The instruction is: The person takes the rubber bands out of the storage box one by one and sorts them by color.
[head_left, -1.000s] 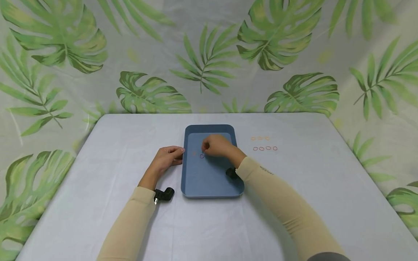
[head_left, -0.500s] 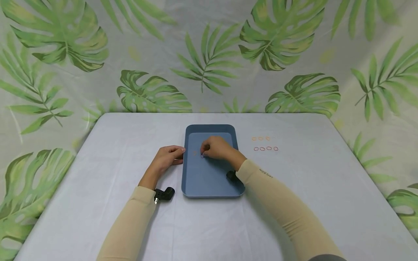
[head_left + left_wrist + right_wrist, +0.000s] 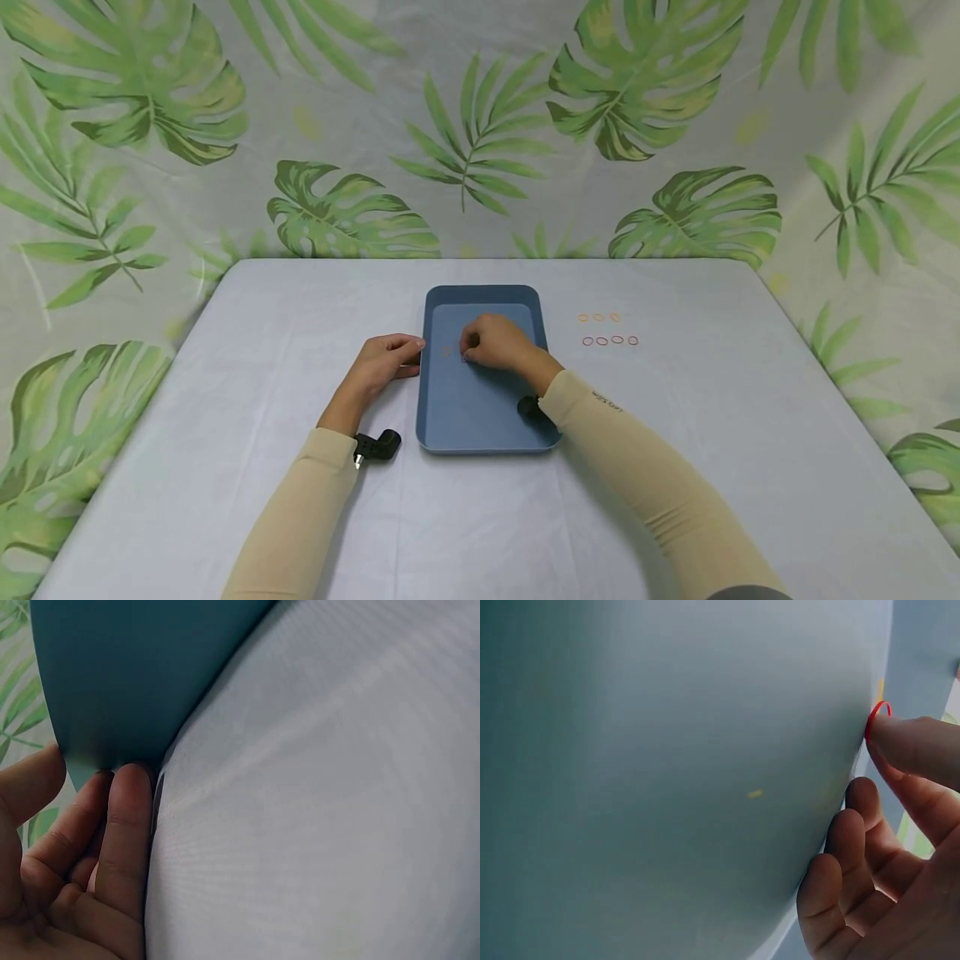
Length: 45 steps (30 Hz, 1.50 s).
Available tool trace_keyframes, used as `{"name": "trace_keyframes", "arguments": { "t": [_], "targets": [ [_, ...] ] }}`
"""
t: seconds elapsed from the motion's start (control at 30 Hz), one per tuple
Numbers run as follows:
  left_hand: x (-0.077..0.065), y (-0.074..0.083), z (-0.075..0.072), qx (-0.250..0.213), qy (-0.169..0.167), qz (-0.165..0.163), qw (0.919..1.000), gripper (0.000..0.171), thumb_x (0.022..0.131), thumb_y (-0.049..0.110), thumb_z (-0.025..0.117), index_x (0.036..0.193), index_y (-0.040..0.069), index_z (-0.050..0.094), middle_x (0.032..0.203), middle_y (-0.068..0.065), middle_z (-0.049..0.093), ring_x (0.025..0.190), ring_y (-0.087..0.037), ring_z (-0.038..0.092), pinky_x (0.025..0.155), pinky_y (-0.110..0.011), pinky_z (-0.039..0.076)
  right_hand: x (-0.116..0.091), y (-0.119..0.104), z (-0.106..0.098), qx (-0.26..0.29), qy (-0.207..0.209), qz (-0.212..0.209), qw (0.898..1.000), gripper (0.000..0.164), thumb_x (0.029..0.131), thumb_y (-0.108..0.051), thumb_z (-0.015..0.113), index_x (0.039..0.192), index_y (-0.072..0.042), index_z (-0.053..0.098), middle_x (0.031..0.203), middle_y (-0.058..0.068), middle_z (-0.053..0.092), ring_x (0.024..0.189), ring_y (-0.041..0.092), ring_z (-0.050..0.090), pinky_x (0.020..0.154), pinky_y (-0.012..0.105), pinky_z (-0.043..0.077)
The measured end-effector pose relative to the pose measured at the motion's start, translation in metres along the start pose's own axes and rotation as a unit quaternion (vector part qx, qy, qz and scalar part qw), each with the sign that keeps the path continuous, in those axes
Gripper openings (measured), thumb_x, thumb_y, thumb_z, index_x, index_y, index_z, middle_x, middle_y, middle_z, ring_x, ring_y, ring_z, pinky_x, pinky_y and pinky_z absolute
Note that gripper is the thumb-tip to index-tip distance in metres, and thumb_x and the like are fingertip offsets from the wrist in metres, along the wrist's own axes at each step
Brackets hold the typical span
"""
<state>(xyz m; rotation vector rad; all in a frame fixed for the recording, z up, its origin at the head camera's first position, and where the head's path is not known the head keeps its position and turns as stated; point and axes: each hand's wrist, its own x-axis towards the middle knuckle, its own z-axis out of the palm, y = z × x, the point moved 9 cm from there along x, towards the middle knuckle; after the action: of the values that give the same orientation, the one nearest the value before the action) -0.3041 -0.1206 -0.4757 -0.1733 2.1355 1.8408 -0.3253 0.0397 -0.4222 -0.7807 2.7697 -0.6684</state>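
Observation:
My right hand [image 3: 498, 342] is over the blue tray [image 3: 480, 425], its thumb and index finger pinching a thin red rubber band [image 3: 869, 724] at the tray's floor. The other fingers curl, their tips down at the tray surface. Just left of that hand, an orange rubber band [image 3: 447, 352] lies in the tray, partly seen behind the red one in the right wrist view. My left hand [image 3: 382, 367] rests at the tray's left side. In the left wrist view its fingertips touch the outer wall [image 3: 127, 682], with the thumb tip by the rim.
Right of the tray, a row of orange rubber bands [image 3: 597, 317] lies on the white tablecloth [image 3: 675, 433], with a row of several red rubber bands [image 3: 602, 342] in front of it. A leaf-patterned cloth [image 3: 480, 125] hangs behind the table.
The red band showed below my right fingertips a second ago; now it is mostly hidden by them, as that hand has moved slightly down and left. My left hand stays put.

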Motion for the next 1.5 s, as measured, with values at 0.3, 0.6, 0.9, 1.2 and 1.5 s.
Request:
{"name": "trace_keyframes", "arguments": {
  "t": [0.3, 0.6, 0.9, 1.2, 1.5],
  "targets": [
    [0.0, 0.001, 0.0, -0.006, 0.004, 0.003, 1.0, 0.036, 0.1, 0.021, 0.061, 0.126, -0.005, 0.063, 0.125, -0.019, 0.066, 0.091, -0.005, 0.067, 0.081, -0.02, 0.061, 0.002, 0.008, -0.002, 0.056, -0.015, 0.007, 0.998, 0.007, 0.09, -0.014, 0.071, 0.084, -0.01, 0.073, 0.091, 0.006, 0.074, 0.081, 0.017, 0.062, 0.078, 0.032, 0.054],
    [-0.001, 0.002, 0.0, -0.006, 0.008, -0.002, 0.9999, 0.036, 0.1, 0.02, 0.061, 0.126, -0.004, 0.063, 0.126, -0.02, 0.065, 0.091, -0.006, 0.067, 0.081, -0.021, 0.062, -0.004, 0.003, -0.011, 0.094, -0.024, -0.016, 0.995, 0.006, 0.09, -0.013, 0.07, 0.086, -0.009, 0.073, 0.09, 0.006, 0.073, 0.076, 0.014, 0.058, 0.067, 0.023, 0.047],
    [-0.003, 0.004, 0.0, -0.008, 0.006, 0.0, 0.9999, 0.036, 0.1, 0.02, 0.06, 0.126, -0.005, 0.063, 0.123, -0.018, 0.066, 0.091, -0.005, 0.067, 0.081, -0.02, 0.061, -0.016, -0.002, -0.033, 0.137, -0.014, -0.029, 0.99, 0.007, 0.092, -0.016, 0.07, 0.093, -0.01, 0.074, 0.096, 0.006, 0.073, 0.085, 0.017, 0.065, 0.071, 0.026, 0.053],
    [-0.003, 0.002, 0.001, -0.002, 0.002, 0.001, 1.0, 0.037, 0.1, 0.021, 0.06, 0.128, -0.004, 0.062, 0.124, -0.018, 0.066, 0.092, -0.005, 0.067, 0.083, -0.021, 0.061, -0.035, 0.011, -0.056, 0.151, 0.01, -0.031, 0.988, 0.006, 0.094, -0.019, 0.069, 0.097, -0.015, 0.073, 0.1, 0.003, 0.073, 0.084, 0.016, 0.065, 0.073, 0.029, 0.054],
    [-0.002, 0.001, 0.0, -0.004, 0.003, -0.002, 1.0, 0.037, 0.1, 0.02, 0.06, 0.128, -0.004, 0.062, 0.126, -0.018, 0.065, 0.092, -0.005, 0.066, 0.083, -0.02, 0.061, -0.064, 0.036, -0.088, 0.181, 0.057, -0.027, 0.982, 0.008, 0.094, -0.02, 0.069, 0.099, -0.017, 0.073, 0.101, 0.002, 0.072, 0.092, 0.018, 0.064, 0.079, 0.032, 0.055]
  ]
}}
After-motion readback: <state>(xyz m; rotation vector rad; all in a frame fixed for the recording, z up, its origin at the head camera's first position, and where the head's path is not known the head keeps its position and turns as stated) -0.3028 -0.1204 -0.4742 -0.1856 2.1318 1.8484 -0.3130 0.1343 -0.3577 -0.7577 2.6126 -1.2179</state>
